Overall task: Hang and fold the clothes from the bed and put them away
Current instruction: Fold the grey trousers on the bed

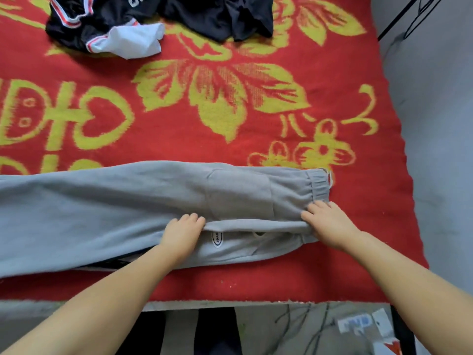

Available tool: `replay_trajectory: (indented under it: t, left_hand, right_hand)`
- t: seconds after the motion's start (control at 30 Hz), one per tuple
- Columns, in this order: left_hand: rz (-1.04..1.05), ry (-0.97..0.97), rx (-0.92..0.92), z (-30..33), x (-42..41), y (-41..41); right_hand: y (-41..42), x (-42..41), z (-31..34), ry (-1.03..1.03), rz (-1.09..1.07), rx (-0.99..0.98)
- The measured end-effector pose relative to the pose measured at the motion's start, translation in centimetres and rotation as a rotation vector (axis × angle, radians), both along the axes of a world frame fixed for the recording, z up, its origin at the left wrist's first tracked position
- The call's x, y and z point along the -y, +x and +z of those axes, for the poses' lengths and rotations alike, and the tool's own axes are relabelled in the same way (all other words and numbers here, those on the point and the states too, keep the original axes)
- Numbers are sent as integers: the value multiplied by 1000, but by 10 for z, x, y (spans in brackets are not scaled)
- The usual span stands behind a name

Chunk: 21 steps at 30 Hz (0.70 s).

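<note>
Grey sweatpants (102,208) lie lengthwise along the near edge of the bed, waistband to the right, one leg folded over the other. My left hand (183,233) grips the folded fabric edge near the middle, beside a small white label. My right hand (326,221) grips the same edge just below the elastic waistband. At the far end of the bed lies a black jersey with red-and-white trim (102,24), and next to it black shorts (220,17).
A red blanket with yellow flower patterns (230,103) covers the bed. Its right edge meets grey floor (435,124). Below the near edge lie floor, cables and paper scraps (363,326).
</note>
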State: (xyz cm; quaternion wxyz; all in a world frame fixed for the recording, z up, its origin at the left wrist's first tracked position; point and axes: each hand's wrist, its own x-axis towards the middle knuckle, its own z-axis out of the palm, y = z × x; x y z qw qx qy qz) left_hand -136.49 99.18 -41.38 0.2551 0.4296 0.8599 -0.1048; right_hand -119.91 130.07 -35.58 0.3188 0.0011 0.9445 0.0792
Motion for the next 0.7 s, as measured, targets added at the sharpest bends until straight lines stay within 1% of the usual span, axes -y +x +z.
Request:
replay_trajectory:
  t: [0.03, 0.07, 0.13, 0.17, 0.23, 0.27, 0.3, 0.33, 0.37, 0.43, 0.47, 0.5, 0.53, 0.6, 0.63, 0.7]
  left_hand:
    - [-27, 90, 0, 5, 1, -2]
    - [-62, 230, -21, 10, 6, -5]
    - [-215, 441, -146, 18, 27, -7]
    - [-284, 480, -155, 18, 42, -4]
    - [-348, 455, -111, 13, 70, 9]
    - [-359, 384, -77, 9, 81, 16]
    - [-355, 302, -54, 4, 87, 23]
    - [-333, 244, -41, -1, 91, 28]
    - [-283, 236, -28, -5, 90, 30]
    - [-129, 346, -10, -4, 77, 31]
    - [-74, 395, -21, -1, 65, 30]
    - [-33, 412, -35, 2, 51, 29]
    - [10, 389, -36, 5, 36, 29]
    - [184, 266, 20, 7, 8, 28]
    - [292, 208, 76, 3, -3, 28]
    - [453, 70, 249, -10, -21, 28]
  right_hand:
    - [1, 0, 0, -26, 1, -77]
    - [4, -2, 2, -71, -3, -169]
    - [14, -7, 8, -156, 13, -340]
    - [20, -6, 12, -192, 48, -353]
    - [31, 1, 10, -245, 142, -294]
    - [36, 6, 4, -254, 156, -199]
    - [40, 9, -1, -263, 123, -89]
    - [42, 10, -7, -283, 57, -34]
    - [42, 8, -10, -332, -51, -59]
    - [40, 0, -18, -417, -386, -336]
    - [37, -5, -22, -402, -567, -478]
    - [34, -10, -26, -379, -762, -566]
    - [29, -14, -29, -403, -974, -568]
    - [25, -16, -37, -572, -1322, -414]
    - [23, -15, -41, -658, -1417, -347]
    - [19, -10, -44, -824, -1496, -268]
